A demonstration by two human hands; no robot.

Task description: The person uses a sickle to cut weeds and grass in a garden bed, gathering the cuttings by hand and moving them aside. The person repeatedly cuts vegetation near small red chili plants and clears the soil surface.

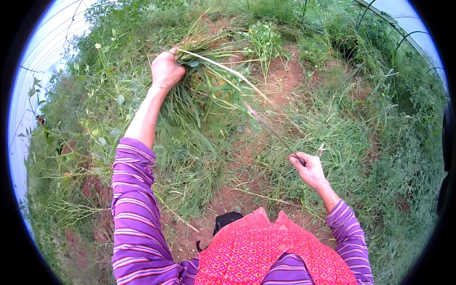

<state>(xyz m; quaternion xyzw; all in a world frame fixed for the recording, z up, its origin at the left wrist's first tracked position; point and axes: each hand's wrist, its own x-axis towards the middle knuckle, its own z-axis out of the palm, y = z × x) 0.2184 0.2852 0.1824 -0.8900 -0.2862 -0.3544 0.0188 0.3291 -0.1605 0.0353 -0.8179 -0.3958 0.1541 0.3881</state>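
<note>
My left hand (167, 69) is closed around a thick bundle of pulled weeds and grass (192, 103). Roots and stems point up and away from it, while long green leaves hang below. A pale stalk (228, 69) reaches from the bundle toward the right. In my right hand (309, 169) is the dark end of a slim hand tool (267, 124), slanting up and left toward the bundle. Motion blurs its far end, so I cannot tell the exact shape of its head. The tool's tip appears close to the hanging leaves; contact cannot be made out.
Cut grass (335, 131) covers much of the reddish soil (285, 76). A leafy plant (263, 42) stands ahead. Tall plants with a few red fruits (67, 174) grow at left, and dense weeds (409, 149) at right. Plastic greenhouse sheeting (46, 46) curves along the side.
</note>
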